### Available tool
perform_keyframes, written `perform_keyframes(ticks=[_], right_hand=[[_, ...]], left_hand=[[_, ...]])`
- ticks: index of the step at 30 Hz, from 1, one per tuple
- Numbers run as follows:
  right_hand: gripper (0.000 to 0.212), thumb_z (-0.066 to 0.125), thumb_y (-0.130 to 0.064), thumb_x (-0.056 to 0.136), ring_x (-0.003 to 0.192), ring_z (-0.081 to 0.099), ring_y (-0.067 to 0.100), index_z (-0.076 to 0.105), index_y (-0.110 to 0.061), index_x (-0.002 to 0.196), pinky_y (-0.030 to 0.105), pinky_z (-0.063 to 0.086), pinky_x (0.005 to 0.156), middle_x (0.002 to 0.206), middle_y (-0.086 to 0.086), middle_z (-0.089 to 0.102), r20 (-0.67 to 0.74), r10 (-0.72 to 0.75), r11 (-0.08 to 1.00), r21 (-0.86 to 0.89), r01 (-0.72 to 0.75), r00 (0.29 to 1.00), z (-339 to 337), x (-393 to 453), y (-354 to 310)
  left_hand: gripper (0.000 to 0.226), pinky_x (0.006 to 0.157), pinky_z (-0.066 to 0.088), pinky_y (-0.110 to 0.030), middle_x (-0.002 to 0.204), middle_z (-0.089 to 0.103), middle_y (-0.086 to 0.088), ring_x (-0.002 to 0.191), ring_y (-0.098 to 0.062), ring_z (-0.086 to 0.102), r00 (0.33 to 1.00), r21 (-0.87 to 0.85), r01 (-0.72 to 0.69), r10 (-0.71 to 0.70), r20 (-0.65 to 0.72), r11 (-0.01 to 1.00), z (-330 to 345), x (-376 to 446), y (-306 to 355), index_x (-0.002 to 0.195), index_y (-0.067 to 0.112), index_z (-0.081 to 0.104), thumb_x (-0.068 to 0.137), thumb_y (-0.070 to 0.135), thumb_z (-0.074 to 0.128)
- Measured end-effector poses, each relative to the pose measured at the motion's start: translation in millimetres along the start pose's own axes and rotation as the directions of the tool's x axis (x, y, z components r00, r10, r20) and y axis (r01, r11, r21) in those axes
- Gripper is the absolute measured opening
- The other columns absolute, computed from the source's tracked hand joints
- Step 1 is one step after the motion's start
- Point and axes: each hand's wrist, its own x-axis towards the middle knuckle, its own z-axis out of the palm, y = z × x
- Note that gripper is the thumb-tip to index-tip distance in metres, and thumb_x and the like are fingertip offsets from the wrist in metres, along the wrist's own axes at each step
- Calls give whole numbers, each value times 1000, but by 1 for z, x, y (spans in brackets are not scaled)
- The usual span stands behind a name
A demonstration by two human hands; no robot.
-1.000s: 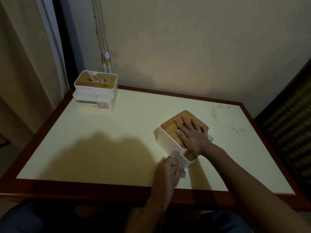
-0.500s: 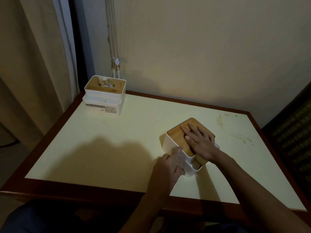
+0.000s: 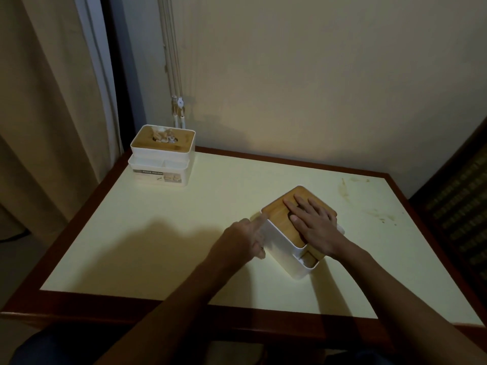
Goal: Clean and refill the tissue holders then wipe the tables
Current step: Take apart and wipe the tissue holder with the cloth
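Observation:
A white tissue holder (image 3: 283, 247) with a wooden lid (image 3: 276, 210) stands skewed on the table's right half. My right hand (image 3: 315, 227) lies flat on the lid, fingers straight, pressing down. My left hand (image 3: 243, 239) is against the holder's left wall, its index finger stretched up to the lid's near-left corner. The other fingers are turned away, so I cannot see whether they hold anything. A second white tissue holder (image 3: 163, 159) with tissue poking out of its wooden lid stands at the back left corner.
The cream table top (image 3: 163, 233) has a dark wooden border and brownish stains (image 3: 345, 191) at the back right. A curtain (image 3: 47, 114) hangs on the left, the wall is close behind, and dark furniture (image 3: 458, 206) stands on the right.
My left hand has moved from the holder's near corner up along its left wall. A white scrap seen in it a second ago no longer shows. My right hand stays on the lid.

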Motion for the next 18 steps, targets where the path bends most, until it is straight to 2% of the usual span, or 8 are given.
perform_keyframes(ticks=[2,4,7,9,13,15,17,18], right_hand=[[55,9,-61,87,146,1,12,7,-56,142,39,1,112,158,-21,4,-14,-25,1000,-12,25,1000,0,-2,4],[57,10,-62,87,146,1,12,5,-52,144,38,1,113,158,-21,3,-16,-28,999,-25,27,999,-3,-4,11],[67,8,-65,85,146,-4,14,1,-45,149,43,0,115,159,-20,-3,16,21,997,-73,-20,1000,-11,-8,22],[65,5,-62,86,147,-3,17,0,-43,149,45,4,116,159,-19,-3,22,29,990,-139,-25,999,-16,-10,27],[49,16,-46,102,147,5,21,10,-40,151,44,12,115,160,-12,7,-60,36,979,-200,-48,998,-18,-14,25],[48,20,-41,103,145,9,22,16,-38,151,45,15,114,160,-7,10,-108,95,981,-158,-112,990,-14,-16,18],[49,22,-42,102,146,7,23,17,-35,151,50,13,114,161,-4,8,-121,180,978,-83,-191,976,-8,-15,10],[50,22,-44,102,146,4,23,16,-34,151,52,11,114,161,-3,6,-116,225,972,-43,-231,968,-5,-14,5]], left_hand=[[67,66,49,-30,88,66,-18,73,-35,62,996,27,-58,56,66,998,4,-7,0,138,11,48,73,14,64],[65,70,53,-29,94,68,-16,73,-30,62,993,43,-89,86,79,995,10,-14,2,139,10,46,77,20,64],[62,61,50,-22,82,72,-3,63,-17,59,978,-42,-201,203,52,979,19,-26,19,132,5,51,76,30,57],[63,61,48,-25,79,70,-5,64,-20,59,967,-126,-246,251,27,961,30,-34,32,135,5,48,79,33,54],[67,72,51,-34,93,63,-18,75,-31,60,980,-196,-157,178,94,968,37,-43,44,147,18,33,84,37,44],[57,73,53,-33,107,64,-20,77,-29,61,974,-194,-173,196,111,966,34,-43,44,138,11,48,85,32,49],[36,73,54,-25,128,60,-13,82,-20,64,958,-86,-261,269,102,962,28,-45,38,111,5,67,85,26,53],[29,71,51,-20,129,60,-8,83,-15,65,951,-31,-296,297,87,955,25,-45,35,104,9,70,86,25,54]])
